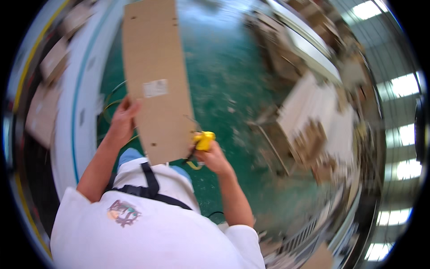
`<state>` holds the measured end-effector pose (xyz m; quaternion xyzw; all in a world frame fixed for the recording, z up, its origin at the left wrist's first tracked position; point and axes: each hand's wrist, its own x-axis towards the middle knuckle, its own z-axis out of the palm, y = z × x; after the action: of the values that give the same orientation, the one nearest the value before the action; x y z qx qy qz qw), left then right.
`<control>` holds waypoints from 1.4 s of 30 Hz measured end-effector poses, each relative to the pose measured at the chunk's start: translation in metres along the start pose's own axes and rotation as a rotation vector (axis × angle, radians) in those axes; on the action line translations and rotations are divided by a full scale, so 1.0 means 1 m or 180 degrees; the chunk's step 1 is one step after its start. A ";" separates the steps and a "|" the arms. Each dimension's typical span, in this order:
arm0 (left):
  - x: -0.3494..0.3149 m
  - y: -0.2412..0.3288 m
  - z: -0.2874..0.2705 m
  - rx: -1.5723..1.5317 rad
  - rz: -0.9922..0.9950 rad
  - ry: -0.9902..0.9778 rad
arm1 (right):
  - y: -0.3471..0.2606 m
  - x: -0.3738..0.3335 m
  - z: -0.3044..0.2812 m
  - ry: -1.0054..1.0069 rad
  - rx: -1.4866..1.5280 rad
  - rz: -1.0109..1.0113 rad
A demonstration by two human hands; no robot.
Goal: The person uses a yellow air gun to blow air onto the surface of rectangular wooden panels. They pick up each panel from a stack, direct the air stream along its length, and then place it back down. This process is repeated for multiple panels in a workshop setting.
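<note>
A long flat brown panel [156,54] stretches away from my waist, with small dark holes near its ends and a white label [155,88] on its face. At its left edge my left hand [124,117] grips it, thumb lying on the face. My right hand [212,154] is closed around a yellow hand tool [204,141] with a black part, right beside the panel's right edge. What kind of tool it is cannot be made out. Whether the right fingers also touch the panel is hidden.
Green floor [224,89] lies under the panel, with yellow and green hoses to its left. A long white surface [85,89] runs along my left side, with cardboard boxes [54,60] beyond. To the right stands a stack of pale boards [313,107]; blurred cardboard piles lie behind.
</note>
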<state>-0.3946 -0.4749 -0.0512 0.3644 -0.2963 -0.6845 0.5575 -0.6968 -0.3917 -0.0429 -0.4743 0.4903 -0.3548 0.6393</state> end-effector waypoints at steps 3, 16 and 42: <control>0.010 -0.001 0.068 0.0165 -0.0215 -0.0220 | 0.016 -0.036 0.001 0.0592 0.0650 -0.0031; 0.172 -0.189 0.406 0.0933 -0.1191 -0.2273 | 0.021 -0.135 -0.181 0.3050 0.1091 -0.0279; 0.301 -0.461 0.849 0.2710 -0.0868 -0.2014 | 0.113 -0.329 -0.648 0.1910 0.0418 0.0930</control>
<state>-1.3847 -0.6765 -0.0024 0.3693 -0.6505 -0.6463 0.1507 -1.4105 -0.2236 -0.1002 -0.2313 0.6955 -0.4140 0.5398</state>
